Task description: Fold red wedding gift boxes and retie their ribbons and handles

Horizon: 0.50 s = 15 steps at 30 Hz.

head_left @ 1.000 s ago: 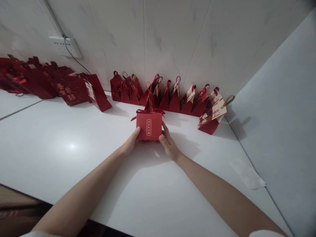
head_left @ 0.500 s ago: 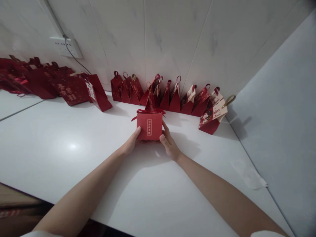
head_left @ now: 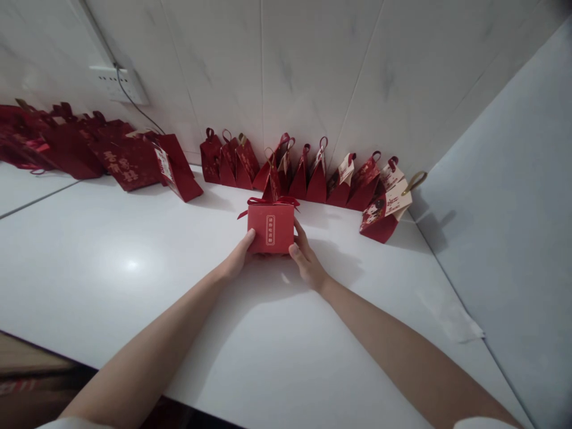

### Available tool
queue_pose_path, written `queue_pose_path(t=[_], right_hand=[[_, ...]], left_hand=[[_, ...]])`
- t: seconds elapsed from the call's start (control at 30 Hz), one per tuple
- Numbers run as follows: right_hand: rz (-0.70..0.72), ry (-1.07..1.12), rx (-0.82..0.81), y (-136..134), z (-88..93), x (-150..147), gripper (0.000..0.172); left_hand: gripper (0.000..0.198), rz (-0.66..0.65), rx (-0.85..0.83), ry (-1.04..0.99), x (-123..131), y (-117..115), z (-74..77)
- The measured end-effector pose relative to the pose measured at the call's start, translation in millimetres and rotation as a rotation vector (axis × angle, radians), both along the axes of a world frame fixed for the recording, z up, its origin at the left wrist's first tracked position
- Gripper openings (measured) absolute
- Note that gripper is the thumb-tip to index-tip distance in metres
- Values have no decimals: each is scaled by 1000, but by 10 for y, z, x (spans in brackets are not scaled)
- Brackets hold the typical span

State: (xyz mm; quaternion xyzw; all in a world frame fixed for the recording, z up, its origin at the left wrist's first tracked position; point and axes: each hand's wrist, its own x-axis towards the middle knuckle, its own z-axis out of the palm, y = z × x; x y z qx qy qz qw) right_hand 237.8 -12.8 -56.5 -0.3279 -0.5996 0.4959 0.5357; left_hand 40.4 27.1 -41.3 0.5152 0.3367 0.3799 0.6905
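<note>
Between my two hands is a small red gift box (head_left: pixel 281 229) with a framed column of pale characters on the face toward me. A red ribbon bow (head_left: pixel 272 202) shows along its top edge. My left hand (head_left: pixel 239 253) is closed on the box's left side, thumb on the front face. On the right side, my right hand (head_left: pixel 307 256) grips it with the thumb at the lower corner and fingers behind. The fingers of my left hand are mostly hidden by the box. Just behind it stands a red peaked box (head_left: pixel 271 185) with a loop handle.
Several red peaked boxes (head_left: pixel 316 182) line the wall on the white table (head_left: pixel 134 310). One red-and-cream box (head_left: pixel 385 211) stands at the right end. More red boxes (head_left: pixel 129 161) crowd the left. A socket strip (head_left: pixel 118 85) with a cable is on the wall; thin white sheet (head_left: pixel 456 319) lies right.
</note>
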Motion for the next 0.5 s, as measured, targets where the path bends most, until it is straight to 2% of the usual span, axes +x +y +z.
queue_pose_path(t=[0.2,0.5], right_hand=[[-3,-14,8,1,1,-3,79],[-16,-44,5,-1,6,5,80]], left_hand=[[70,4,4,-25,-7,22,-48],[69,-46,8,-52,-21,12,-44]])
